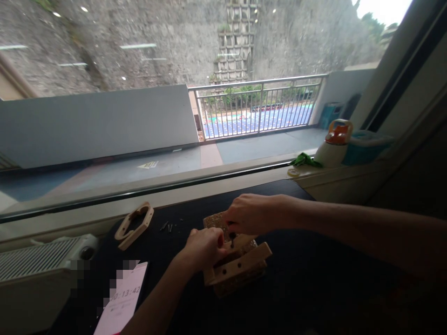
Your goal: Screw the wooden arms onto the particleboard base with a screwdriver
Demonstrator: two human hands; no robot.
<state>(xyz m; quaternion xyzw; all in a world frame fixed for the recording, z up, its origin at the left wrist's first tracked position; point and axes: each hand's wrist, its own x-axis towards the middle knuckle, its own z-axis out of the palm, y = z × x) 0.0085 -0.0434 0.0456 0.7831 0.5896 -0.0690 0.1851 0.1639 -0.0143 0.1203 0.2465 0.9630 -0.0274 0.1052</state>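
Curling over the left side of the wooden assembly (250, 259) on the counter (286, 188), the left hand (206, 249) grips it with bent fingers. The right hand (253, 214) bunches its fingers at the far side; I cannot tell in this gloom whether they pinch anything.

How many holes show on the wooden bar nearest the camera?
2: a left hole and a right hole, side by side on the wooden bar. The left hand may hide others farther back.
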